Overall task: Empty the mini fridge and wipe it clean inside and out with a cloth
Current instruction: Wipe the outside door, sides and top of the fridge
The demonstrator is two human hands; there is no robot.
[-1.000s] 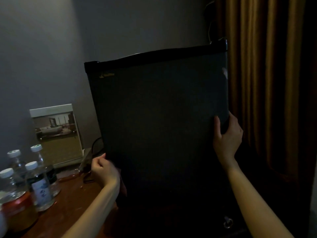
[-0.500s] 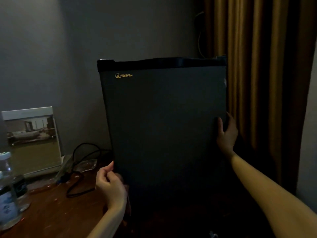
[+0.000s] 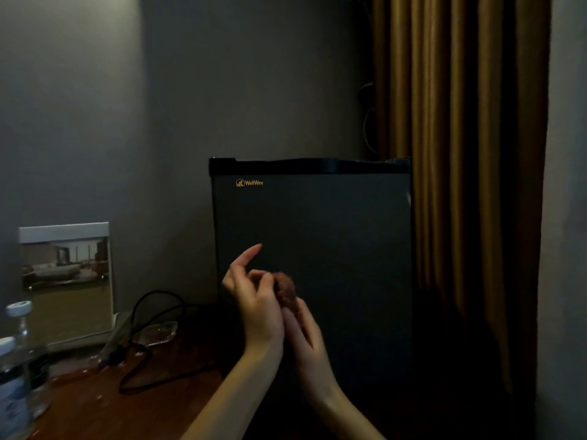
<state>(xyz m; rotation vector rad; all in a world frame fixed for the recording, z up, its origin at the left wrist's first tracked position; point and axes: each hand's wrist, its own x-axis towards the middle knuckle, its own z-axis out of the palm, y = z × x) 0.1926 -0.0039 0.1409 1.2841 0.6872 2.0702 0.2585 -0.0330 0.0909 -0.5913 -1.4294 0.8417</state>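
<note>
Left hand [image 3: 254, 309]: index finger straight up, other fingers pinching a small brown cloth [image 3: 287, 290] | right hand [image 3: 306, 335]: against the left, fingertips at the cloth, grip not discernible | desk [image 3: 127, 414]: bottles [image 3: 19, 360], cable [image 3: 155, 292] at left | fridge [image 3: 317, 236]: behind the hands, upright, long axis vertical, door closed, front facing the camera, curtain [image 3: 460, 154] just beside its right.

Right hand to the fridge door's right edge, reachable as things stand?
Probably yes. The right hand is in front of the mini fridge door, nothing visible between it and that edge. The curtain hangs beside the edge without covering it. It meets the left hand at the cloth, though.
</note>
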